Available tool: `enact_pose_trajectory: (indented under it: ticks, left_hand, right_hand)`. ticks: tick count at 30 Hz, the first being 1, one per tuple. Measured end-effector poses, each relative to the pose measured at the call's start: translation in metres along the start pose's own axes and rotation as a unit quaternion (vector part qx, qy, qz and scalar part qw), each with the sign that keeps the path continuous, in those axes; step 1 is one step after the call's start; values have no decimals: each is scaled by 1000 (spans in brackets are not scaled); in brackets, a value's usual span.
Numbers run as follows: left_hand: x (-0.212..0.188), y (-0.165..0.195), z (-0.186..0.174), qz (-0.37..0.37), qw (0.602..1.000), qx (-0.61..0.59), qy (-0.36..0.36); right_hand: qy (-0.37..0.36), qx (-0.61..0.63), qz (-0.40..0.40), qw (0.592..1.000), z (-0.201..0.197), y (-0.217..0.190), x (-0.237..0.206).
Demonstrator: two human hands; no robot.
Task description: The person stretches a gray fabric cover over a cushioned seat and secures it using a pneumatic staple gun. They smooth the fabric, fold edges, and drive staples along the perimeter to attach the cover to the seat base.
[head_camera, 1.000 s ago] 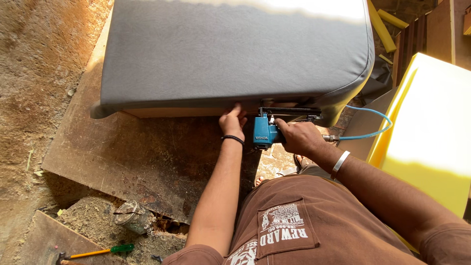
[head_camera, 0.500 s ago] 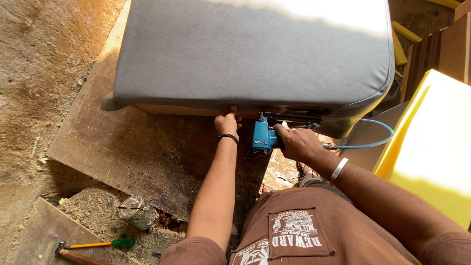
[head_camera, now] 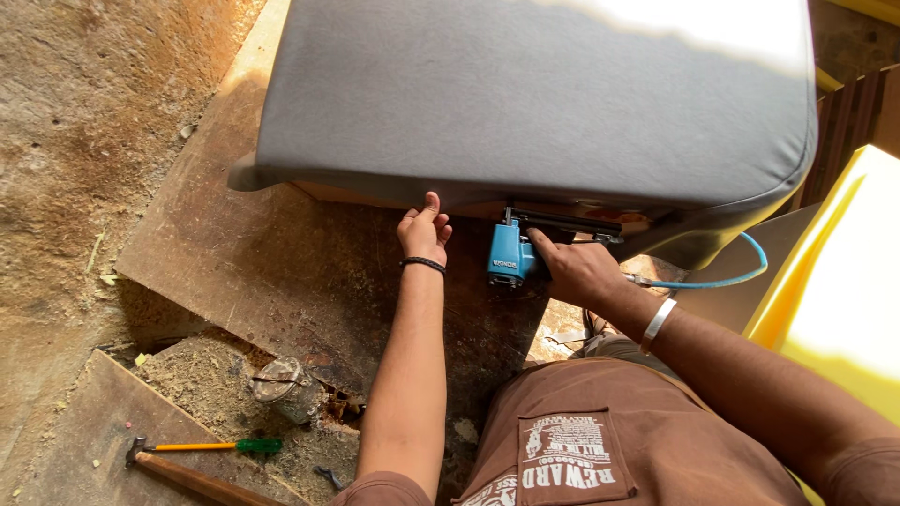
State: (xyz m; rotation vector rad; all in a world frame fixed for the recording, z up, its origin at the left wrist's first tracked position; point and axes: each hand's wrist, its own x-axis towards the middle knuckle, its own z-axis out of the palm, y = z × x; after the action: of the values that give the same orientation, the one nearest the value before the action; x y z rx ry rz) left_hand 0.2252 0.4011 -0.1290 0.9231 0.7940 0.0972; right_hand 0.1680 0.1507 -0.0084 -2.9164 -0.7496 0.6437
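Note:
A large grey upholstered cushion (head_camera: 534, 94) lies on a wooden board (head_camera: 272, 262) in front of me. My left hand (head_camera: 424, 230) presses the grey fabric down at the cushion's near edge, thumb up against it, a black band on the wrist. Just to its right, my right hand (head_camera: 577, 267) grips a blue pneumatic staple gun (head_camera: 511, 255) whose black nose rests against the cushion's lower edge. A thin blue air hose (head_camera: 712, 279) curls away from the gun to the right. A silver bracelet sits on my right wrist.
A yellow cushion (head_camera: 844, 290) stands at the right. On the dirt floor at lower left lie a green-handled screwdriver (head_camera: 211, 447), a wooden-handled hammer (head_camera: 187, 478) and a dented metal tin (head_camera: 281, 389). Wooden frames show at the far right.
The view has shifted, so the cushion and hands sit further right in the frame. Both hands stay at the cushion's near edge, left hand pressing fabric, right hand on the staple gun.

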Motion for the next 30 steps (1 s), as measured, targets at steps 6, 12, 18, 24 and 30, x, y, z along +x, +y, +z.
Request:
enact_pose_trajectory:
  ticks: [6,12,18,24,30]
  left_hand:
    - [15,1,12,10,995,90,48]
    - [21,-1,14,49,992,108,37]
    - [38,17,-15,47,999,18,15]
    - [63,36,-40,57,998,-4,31]
    - [75,34,-31,58,997,43,15]
  right_hand:
    - [-15,-20,1,1000,-10,-19,18]
    - [-14,-50,-17,998,-8,-33,39]
    - [-6,-41,-34,999,-14,-56,54]
    - [-32,-30,-32,998,-26,-81,61]
    - [-21,-35,-45,998,-35,-101,86]
